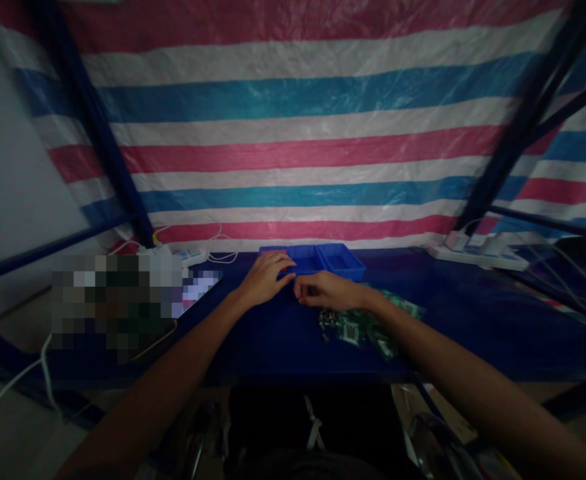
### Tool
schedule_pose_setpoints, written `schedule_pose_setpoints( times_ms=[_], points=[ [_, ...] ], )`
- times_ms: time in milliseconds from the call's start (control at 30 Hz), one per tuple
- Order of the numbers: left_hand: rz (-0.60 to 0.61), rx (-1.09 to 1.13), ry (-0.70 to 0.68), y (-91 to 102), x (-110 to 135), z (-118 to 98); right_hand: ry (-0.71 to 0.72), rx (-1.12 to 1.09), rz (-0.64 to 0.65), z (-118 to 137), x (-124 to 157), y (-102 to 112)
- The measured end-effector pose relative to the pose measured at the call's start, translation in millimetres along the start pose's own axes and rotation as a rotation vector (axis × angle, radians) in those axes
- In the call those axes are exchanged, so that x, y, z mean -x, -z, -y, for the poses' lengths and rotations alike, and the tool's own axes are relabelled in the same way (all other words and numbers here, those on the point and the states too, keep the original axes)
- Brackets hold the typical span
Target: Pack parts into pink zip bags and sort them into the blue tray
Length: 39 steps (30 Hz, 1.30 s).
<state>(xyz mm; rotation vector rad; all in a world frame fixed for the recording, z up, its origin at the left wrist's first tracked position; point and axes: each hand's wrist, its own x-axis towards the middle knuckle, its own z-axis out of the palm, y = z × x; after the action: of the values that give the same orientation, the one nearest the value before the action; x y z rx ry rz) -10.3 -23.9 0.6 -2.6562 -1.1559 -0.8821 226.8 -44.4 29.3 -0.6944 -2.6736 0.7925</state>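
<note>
My left hand (267, 279) rests at the near left of a blue divided tray (340, 259), its fingers stretched forward and its thumb apart from them. Under and beside those fingers shows a red thing (275, 253) in the tray's left compartment; its kind is hard to tell. Just to the right, my right hand (331, 291) is curled with fingertips drawn together. Whatever it may pinch is too small or dark to see. Close below it lie a small pile of shiny metal parts (327, 319) and several green and clear plastic packets (350, 331), partly covered by my right forearm.
The dark blue table (267, 347) carries a power strip (477, 255) at the right and another power strip (191, 256) with white cables at the back left. A lit screen (197, 293), partly blurred out, stands at the left. Striped sheeting (293, 153) hangs behind between blue metal posts.
</note>
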Motion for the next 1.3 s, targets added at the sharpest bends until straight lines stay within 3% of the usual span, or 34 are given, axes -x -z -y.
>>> schedule_pose_setpoints(
  times_ms=[433,833,1133,1300],
  points=[
    [0.019,-0.002,0.001,1.0,-0.6,-0.9,0.029,0.078,-0.338,-13.7,-2.1,8.1],
    [-0.002,-0.021,-0.009,-0.2,0.1,-0.6,-0.07,0.086,-0.441,-18.3,-3.6,12.0],
    [0.002,-0.02,-0.003,-1.7,0.7,1.2,-0.17,0.154,-0.641,-22.4,-0.8,21.9],
    [-0.004,-0.016,-0.006,-1.9,0.5,2.4,-0.145,0.075,-0.69,-19.7,-1.3,21.2]
  ],
)
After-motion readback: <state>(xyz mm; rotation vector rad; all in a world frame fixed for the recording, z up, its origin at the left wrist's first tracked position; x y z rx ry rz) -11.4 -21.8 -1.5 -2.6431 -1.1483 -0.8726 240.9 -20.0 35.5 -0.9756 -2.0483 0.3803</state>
